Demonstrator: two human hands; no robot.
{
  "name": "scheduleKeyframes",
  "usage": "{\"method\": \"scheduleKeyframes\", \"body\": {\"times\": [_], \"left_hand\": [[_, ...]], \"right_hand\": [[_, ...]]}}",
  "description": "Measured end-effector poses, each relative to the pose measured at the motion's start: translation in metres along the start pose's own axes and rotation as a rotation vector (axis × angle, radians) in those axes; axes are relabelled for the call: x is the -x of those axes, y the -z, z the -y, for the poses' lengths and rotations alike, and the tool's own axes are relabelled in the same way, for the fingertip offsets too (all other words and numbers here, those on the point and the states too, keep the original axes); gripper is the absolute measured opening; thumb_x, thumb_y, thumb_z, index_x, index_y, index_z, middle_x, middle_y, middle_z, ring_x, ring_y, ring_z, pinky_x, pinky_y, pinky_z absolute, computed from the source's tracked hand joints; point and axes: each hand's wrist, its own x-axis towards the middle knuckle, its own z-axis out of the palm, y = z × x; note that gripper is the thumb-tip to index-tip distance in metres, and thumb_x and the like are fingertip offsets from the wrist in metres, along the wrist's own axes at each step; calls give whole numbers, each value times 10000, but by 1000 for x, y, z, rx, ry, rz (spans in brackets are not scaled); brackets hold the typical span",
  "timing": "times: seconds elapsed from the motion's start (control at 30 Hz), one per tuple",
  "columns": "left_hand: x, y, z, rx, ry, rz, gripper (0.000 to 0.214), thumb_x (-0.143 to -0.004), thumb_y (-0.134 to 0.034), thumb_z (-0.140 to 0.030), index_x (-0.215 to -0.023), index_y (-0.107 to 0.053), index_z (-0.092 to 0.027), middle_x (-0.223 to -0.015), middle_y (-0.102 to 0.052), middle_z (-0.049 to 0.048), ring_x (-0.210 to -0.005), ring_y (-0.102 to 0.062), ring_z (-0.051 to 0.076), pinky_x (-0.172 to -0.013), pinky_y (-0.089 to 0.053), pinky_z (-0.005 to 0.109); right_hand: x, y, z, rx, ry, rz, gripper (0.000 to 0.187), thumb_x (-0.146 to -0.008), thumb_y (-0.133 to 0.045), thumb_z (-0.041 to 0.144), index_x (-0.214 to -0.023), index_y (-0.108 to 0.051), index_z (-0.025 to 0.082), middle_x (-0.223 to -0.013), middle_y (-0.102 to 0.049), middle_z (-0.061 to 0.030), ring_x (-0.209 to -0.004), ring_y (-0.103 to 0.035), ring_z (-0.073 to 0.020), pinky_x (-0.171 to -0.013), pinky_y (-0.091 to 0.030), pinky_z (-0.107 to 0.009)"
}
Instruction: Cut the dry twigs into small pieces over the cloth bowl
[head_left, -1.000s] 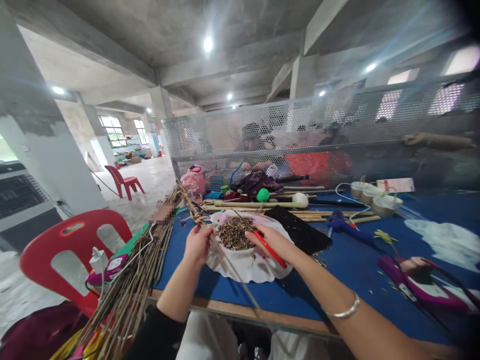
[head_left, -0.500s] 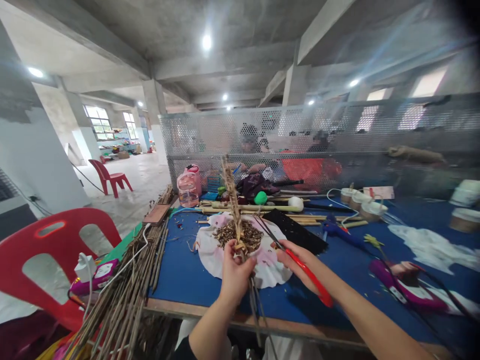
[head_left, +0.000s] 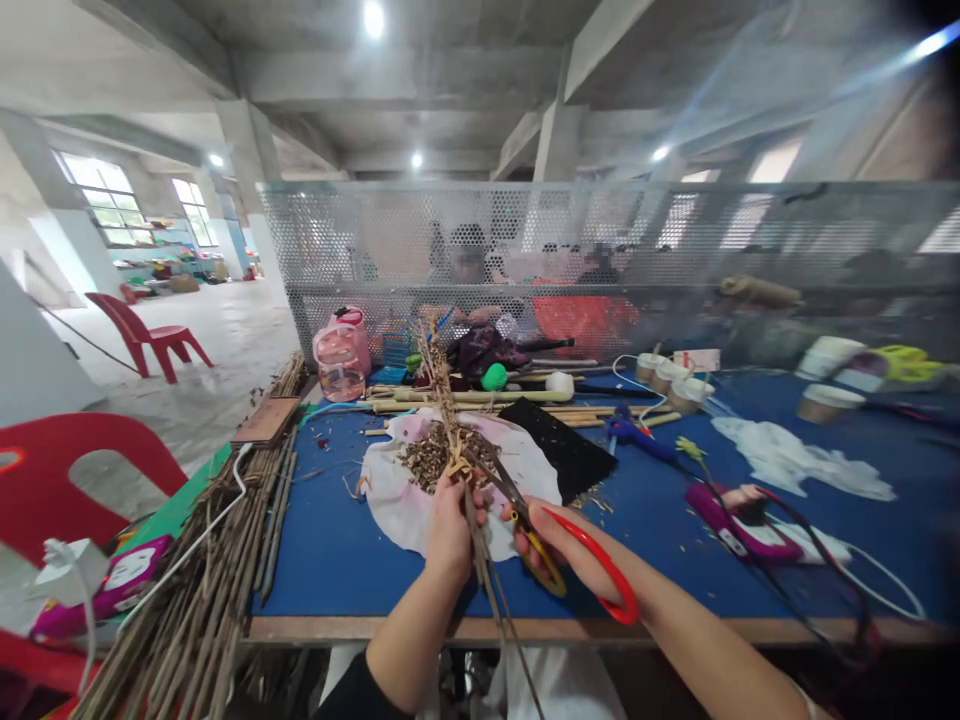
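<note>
My left hand point(head_left: 450, 525) is closed around a bundle of dry plant stalks point(head_left: 441, 395), tied with a pale strip near my fingers. The stalks lean away from me, and their thin ends hang past the table edge. In my right hand point(head_left: 570, 550) is a pair of scissors point(head_left: 611, 580) with one red and one yellow handle. Its blades point at the bundle just beside my left fingers; whether they touch it I cannot tell. Beneath lies a white cloth point(head_left: 394, 520) bearing a heap of chopped brown bits point(head_left: 424, 455).
A pile of long stalks point(head_left: 202, 590) lies at the left, beside a red chair point(head_left: 82, 480). A black mat point(head_left: 562, 450), a green ball point(head_left: 494, 377), paper cups point(head_left: 686, 390) and a purple device point(head_left: 739, 530) are on the blue table. A perforated metal screen point(head_left: 360, 240) stands behind.
The scissors' blades have come down toward the tied part of the bundle, and the yellow handle now shows. My left hand still holds the stalks. The view has turned right.
</note>
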Motion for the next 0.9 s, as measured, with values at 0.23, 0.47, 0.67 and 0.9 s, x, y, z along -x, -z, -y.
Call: {"method": "scheduleKeyframes", "body": {"times": [0.23, 0.47, 0.67, 0.9], "left_hand": [[1, 2, -3, 98, -65, 75, 381, -668, -685, -292, -1006, -558, -171, -795, -618, 19, -589, -531, 73, -563, -413, 187], [2, 1, -7, 104, -3, -1, 566, -565, -767, -247, -1060, -498, -186, -969, -632, 69, -697, -614, 127, -609, -457, 225], [4, -2, -8, 145, 25, 80, 339, -641, -696, -243, -920, -521, -165, -915, -635, 58, -636, -578, 92, -573, -448, 210], [7, -2, -14, 142, 21, 126, 289, -665, -680, -253, -908, -551, -167, -901, -636, 41, -708, -557, 106, -604, -444, 212]], "right_hand": [[9, -8, 0, -117, -98, 44, 611, -725, -435, 715, -968, -533, 162, -674, -506, 0, -526, -449, -81, -485, -391, -203], [14, 5, 1, 278, 47, -135, 595, -759, -395, 689, -1046, -542, 189, -653, -528, -4, -511, -463, -114, -493, -389, -237], [-31, 44, -9, 1101, -77, -547, 402, -769, -509, 449, -1053, -579, 172, -887, -613, -95, -769, -577, -211, -668, -397, -290], [-55, 46, 4, 1499, -196, -567, 303, -740, -543, 288, -1004, -604, 152, -1042, -573, -163, -1014, -501, -319, -794, -355, -403]]}}
